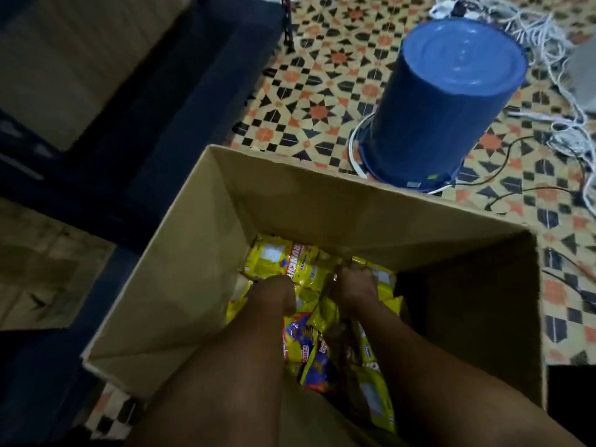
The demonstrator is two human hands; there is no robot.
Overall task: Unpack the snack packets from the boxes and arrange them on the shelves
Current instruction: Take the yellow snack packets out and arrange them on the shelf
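While both hands point(353, 285) clutch packets point(283, 262) inside box point(206, 253) | upturned bucket point(445, 101) beyond

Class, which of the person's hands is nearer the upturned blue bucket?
Right. The right hand lies in the box below the bucket; the left hand is farther left.

An upturned blue bucket point(445, 104) stands on the patterned tile floor point(325, 79). A tangle of white cords point(532, 30) lies just beyond it, and thin black cables point(512, 185) trail across the tiles to its right.
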